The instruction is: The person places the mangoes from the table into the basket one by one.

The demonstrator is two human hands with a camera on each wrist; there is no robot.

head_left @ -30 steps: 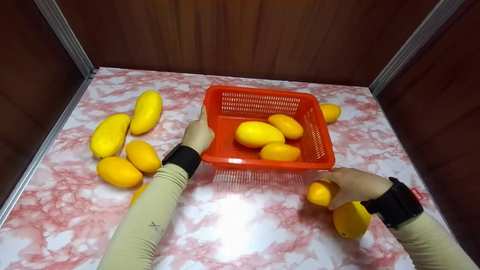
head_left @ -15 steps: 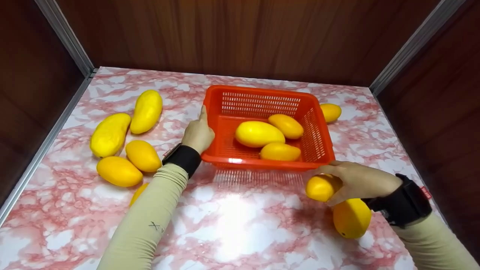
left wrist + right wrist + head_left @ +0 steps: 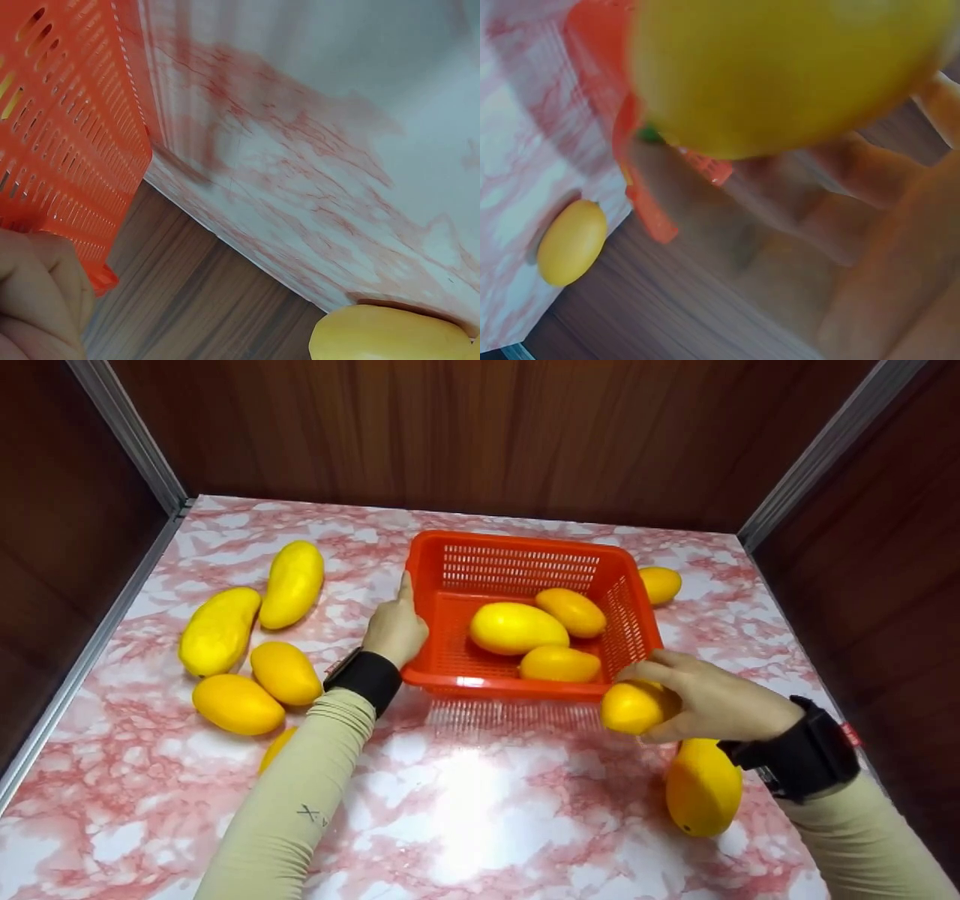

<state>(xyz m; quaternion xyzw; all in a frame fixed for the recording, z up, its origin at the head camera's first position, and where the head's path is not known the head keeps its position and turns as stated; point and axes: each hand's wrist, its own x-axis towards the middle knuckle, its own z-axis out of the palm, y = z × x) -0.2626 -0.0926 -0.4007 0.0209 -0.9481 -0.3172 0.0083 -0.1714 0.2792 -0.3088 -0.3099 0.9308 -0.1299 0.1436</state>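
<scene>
My left hand [image 3: 396, 628] grips the left rim of a red plastic basket [image 3: 480, 684], its index finger lying along the edge. In the left wrist view, curled fingers [image 3: 45, 281] meet the basket's slotted wall [image 3: 67, 142]. My right hand [image 3: 709, 697] holds a yellow mango [image 3: 631, 709] by the basket's front right corner. Close up, that mango [image 3: 787, 75] fills the top of the right wrist view, partly blurred. Inside the basket lie a large mango [image 3: 517, 628] and two smaller mangoes. Another mango [image 3: 703, 791] lies below my right wrist.
Several mangoes [image 3: 238, 703] lie on the left of the marbled table [image 3: 420, 840], one partly hidden by my left sleeve. Behind the basket's right side lies another mango [image 3: 661, 585]. Brown wood-grain panels [image 3: 450, 435] enclose the table at the back and sides.
My right hand has lifted the mango and carried it up and slightly left, to the basket's front right corner. The left hand and basket have stayed in place.
</scene>
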